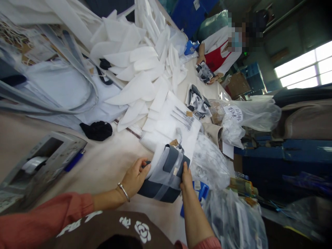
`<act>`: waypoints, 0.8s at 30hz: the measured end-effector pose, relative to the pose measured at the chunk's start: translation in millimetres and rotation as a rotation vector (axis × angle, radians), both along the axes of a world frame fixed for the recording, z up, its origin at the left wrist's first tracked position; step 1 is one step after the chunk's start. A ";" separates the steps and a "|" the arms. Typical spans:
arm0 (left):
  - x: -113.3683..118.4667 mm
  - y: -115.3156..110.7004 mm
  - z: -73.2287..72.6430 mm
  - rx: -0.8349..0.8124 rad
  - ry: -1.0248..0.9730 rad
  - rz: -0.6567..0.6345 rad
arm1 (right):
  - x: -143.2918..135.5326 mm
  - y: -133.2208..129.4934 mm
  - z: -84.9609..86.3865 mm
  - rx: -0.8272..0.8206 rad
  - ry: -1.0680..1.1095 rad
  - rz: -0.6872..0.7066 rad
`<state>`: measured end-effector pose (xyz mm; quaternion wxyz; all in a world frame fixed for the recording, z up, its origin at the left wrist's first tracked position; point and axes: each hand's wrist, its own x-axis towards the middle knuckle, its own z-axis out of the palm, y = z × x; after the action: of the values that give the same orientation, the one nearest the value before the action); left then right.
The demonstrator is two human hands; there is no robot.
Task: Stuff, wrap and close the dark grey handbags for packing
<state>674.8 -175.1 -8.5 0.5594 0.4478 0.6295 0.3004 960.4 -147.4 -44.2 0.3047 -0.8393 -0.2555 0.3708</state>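
While the left hand [133,178] pinches one side of the dark bag [166,176] and the right hand [186,177] grips the other, the bag is at the near edge of the worktop [111,162]. A dispenser [61,160] holds a white roll [35,163]; the contents of the clear sacks [214,160] are indistinct.

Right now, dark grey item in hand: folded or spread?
Folded: the dark grey item is a compact layered bundle, pale strip across it, between left hand and right hand.
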 end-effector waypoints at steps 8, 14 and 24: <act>17.6 3.1 -39.6 0.130 0.293 -0.283 | -18.0 2.8 6.3 -0.010 0.011 -0.099; 8.6 1.7 -45.2 0.216 0.328 -0.372 | -18.3 2.4 2.7 -0.037 0.016 -0.090; 18.1 49.5 -10.4 0.076 0.275 -0.675 | -22.5 2.2 4.3 -0.044 0.098 -0.178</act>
<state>692.9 -125.5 -18.9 0.5202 0.6870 0.5039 0.0591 937.9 -145.1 -39.9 0.3299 -0.8460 -0.1566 0.3886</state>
